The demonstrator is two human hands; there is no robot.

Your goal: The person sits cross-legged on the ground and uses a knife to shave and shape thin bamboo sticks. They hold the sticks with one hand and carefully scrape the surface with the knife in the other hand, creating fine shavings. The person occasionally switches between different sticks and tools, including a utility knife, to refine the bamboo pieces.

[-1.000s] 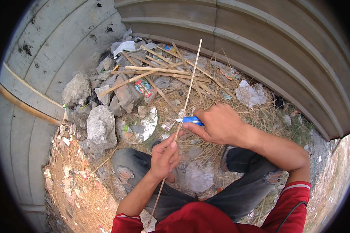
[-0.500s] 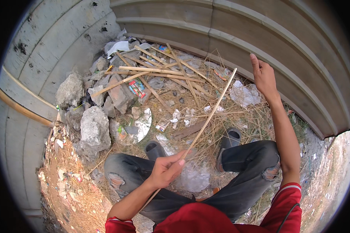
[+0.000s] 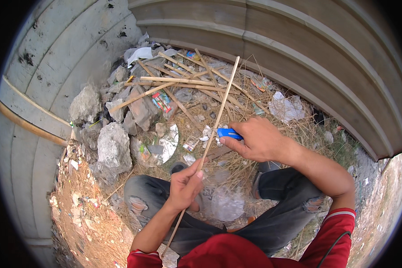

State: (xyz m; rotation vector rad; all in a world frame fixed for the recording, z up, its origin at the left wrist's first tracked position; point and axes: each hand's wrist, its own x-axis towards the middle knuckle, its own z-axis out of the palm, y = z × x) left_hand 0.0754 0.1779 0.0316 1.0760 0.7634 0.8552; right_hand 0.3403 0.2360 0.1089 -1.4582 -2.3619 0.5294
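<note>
My left hand [image 3: 182,186] is closed around a long, thin bamboo strip [image 3: 228,88], which slants from beside my left forearm up toward the far wall. My right hand [image 3: 261,139] grips a blue utility knife [image 3: 228,133], its front end against or very close to the strip, above my left hand. I cannot make out the blade. Beyond both hands lies a loose pile of similar bamboo strips [image 3: 180,83], crossing one another on dry grass.
Rough concrete lumps [image 3: 114,145] are heaped at the left, by a grey panel wall [image 3: 71,40]. A brown corrugated metal sheet [image 3: 299,58] closes the far and right side. White plastic [image 3: 285,108] and litter lie about. My bent knees flank the work.
My right hand has come down and left from near the metal sheet to the strip, and the blue knife now shows in it. The strip's far end has swung left.
</note>
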